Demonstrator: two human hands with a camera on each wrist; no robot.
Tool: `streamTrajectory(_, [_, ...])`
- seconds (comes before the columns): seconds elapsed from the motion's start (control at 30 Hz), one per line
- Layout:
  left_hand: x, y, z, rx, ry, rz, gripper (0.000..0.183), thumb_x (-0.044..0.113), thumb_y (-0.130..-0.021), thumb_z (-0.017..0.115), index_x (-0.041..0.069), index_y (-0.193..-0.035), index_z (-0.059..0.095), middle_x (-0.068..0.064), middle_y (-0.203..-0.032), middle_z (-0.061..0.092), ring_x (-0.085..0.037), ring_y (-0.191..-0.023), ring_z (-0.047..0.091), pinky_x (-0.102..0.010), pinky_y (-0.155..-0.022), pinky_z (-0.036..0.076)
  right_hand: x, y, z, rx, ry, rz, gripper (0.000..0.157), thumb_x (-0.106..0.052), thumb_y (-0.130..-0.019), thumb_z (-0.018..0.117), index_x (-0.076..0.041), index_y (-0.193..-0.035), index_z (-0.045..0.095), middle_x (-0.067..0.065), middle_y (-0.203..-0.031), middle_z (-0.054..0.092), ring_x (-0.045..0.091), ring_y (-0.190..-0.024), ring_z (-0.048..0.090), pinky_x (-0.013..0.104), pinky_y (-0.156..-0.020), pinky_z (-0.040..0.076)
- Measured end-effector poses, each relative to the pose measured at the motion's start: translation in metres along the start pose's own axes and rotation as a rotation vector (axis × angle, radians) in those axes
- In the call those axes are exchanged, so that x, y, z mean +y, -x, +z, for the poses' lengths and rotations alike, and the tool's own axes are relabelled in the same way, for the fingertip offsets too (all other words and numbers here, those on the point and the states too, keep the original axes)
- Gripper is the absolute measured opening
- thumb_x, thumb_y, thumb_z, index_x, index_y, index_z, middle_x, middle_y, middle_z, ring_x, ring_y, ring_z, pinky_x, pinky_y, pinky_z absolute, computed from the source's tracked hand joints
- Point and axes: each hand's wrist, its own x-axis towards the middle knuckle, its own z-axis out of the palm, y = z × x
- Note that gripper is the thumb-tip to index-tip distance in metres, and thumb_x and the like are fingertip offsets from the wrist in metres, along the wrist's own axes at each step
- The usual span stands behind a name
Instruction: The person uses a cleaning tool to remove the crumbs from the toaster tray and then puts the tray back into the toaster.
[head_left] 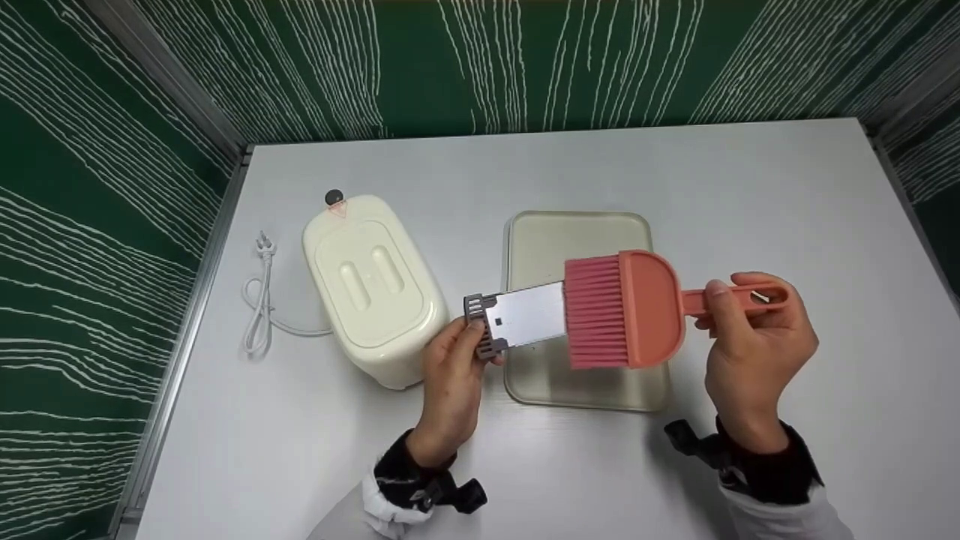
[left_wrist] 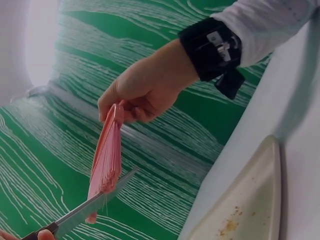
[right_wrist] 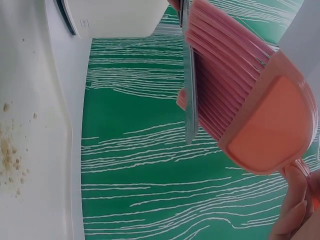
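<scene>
My left hand (head_left: pixel 452 379) pinches the dark slotted end of a flat metal crumb tray (head_left: pixel 529 315), thumb on top. In my right hand (head_left: pixel 757 352) is the handle of a coral-pink brush (head_left: pixel 652 307) with a wide row of bristles. The bristle tips overlap the far end of the crumb tray in the head view; in the left wrist view the bristles (left_wrist: pixel 106 167) meet its edge. Both are held above a beige rectangular tray (head_left: pixel 570 232). Brown crumbs (right_wrist: pixel 9 155) lie scattered on that tray in the right wrist view.
A cream toaster (head_left: pixel 375 277) with a closed lid and a dark knob (head_left: pixel 334 197) stands left of the beige tray, close to my left hand. Its white cord and plug (head_left: pixel 262 289) lie coiled farther left. Green patterned panels (head_left: pixel 540 67) border the white table.
</scene>
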Motion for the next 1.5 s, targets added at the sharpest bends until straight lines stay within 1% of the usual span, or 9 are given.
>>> streamTrajectory(0.2, [0.001,0.0,0.0,0.021,-0.003,0.007,0.028,0.004,-0.106,0.05,-0.017,-0.121,0.062,-0.012,-0.093,0.067,-0.017,-0.079,0.059,-0.026,-0.068,0.051,-0.002,-0.006,-0.001,0.038,0.026,-0.018,0.014,0.017,-0.084,0.072,0.017,-0.097,0.065,0.018,-0.068,0.069,0.02,-0.051,0.062,0.023,-0.054,0.054])
streamTrajectory(0.5, [0.002,-0.001,0.001,0.037,0.001,0.009,0.029,0.004,-0.106,0.048,-0.018,-0.122,0.06,-0.012,-0.095,0.066,-0.018,-0.081,0.059,-0.026,-0.068,0.051,-0.004,-0.013,-0.004,0.099,0.031,-0.013,0.014,0.015,-0.084,0.072,0.014,-0.097,0.067,0.019,-0.07,0.068,0.018,-0.05,0.062,0.023,-0.054,0.054])
streamTrajectory(0.77, [0.003,-0.001,0.001,0.032,0.002,0.015,0.029,0.005,-0.107,0.048,-0.016,-0.123,0.06,-0.012,-0.097,0.066,-0.017,-0.082,0.058,-0.026,-0.069,0.051,-0.007,-0.019,-0.004,0.147,0.019,-0.008,0.012,0.016,-0.084,0.07,0.013,-0.095,0.067,0.019,-0.07,0.067,0.019,-0.05,0.061,0.023,-0.052,0.052])
streamTrajectory(0.97, [0.003,-0.001,0.0,0.032,-0.008,0.031,0.029,0.005,-0.107,0.049,-0.016,-0.124,0.06,-0.013,-0.099,0.064,-0.017,-0.084,0.058,-0.025,-0.069,0.05,-0.008,-0.022,-0.004,0.165,0.012,-0.003,0.012,0.016,-0.083,0.07,0.013,-0.094,0.067,0.02,-0.069,0.066,0.02,-0.049,0.061,0.024,-0.052,0.052])
streamTrajectory(1.1, [0.003,-0.001,0.0,0.033,-0.006,0.03,0.029,0.005,-0.108,0.048,-0.016,-0.124,0.06,-0.013,-0.099,0.064,-0.017,-0.084,0.058,-0.026,-0.069,0.05,-0.006,-0.023,-0.007,0.173,0.036,-0.006,0.012,0.015,-0.083,0.07,0.013,-0.094,0.067,0.02,-0.069,0.066,0.02,-0.048,0.061,0.023,-0.051,0.052])
streamTrajectory(1.27, [0.003,-0.001,0.0,0.036,-0.002,0.032,0.03,0.005,-0.107,0.048,-0.017,-0.125,0.06,-0.014,-0.099,0.065,-0.018,-0.083,0.058,-0.026,-0.069,0.051,-0.004,-0.024,-0.01,0.176,0.084,-0.031,0.01,0.015,-0.083,0.069,0.014,-0.093,0.067,0.021,-0.067,0.066,0.02,-0.047,0.062,0.024,-0.049,0.052])
streamTrajectory(1.4, [0.002,-0.001,0.0,0.043,-0.006,0.037,0.03,0.004,-0.107,0.048,-0.017,-0.124,0.06,-0.014,-0.1,0.065,-0.018,-0.082,0.057,-0.026,-0.069,0.051,-0.003,-0.025,-0.011,0.182,0.078,-0.034,0.01,0.016,-0.082,0.068,0.015,-0.092,0.067,0.022,-0.065,0.064,0.02,-0.045,0.059,0.024,-0.048,0.051])
streamTrajectory(1.5, [0.002,-0.001,0.0,0.048,-0.007,0.042,0.03,0.004,-0.107,0.048,-0.017,-0.123,0.061,-0.014,-0.1,0.066,-0.018,-0.081,0.057,-0.026,-0.07,0.051,-0.004,-0.025,-0.011,0.183,0.087,-0.039,0.01,0.017,-0.081,0.068,0.014,-0.09,0.068,0.022,-0.064,0.064,0.02,-0.044,0.058,0.024,-0.047,0.05])
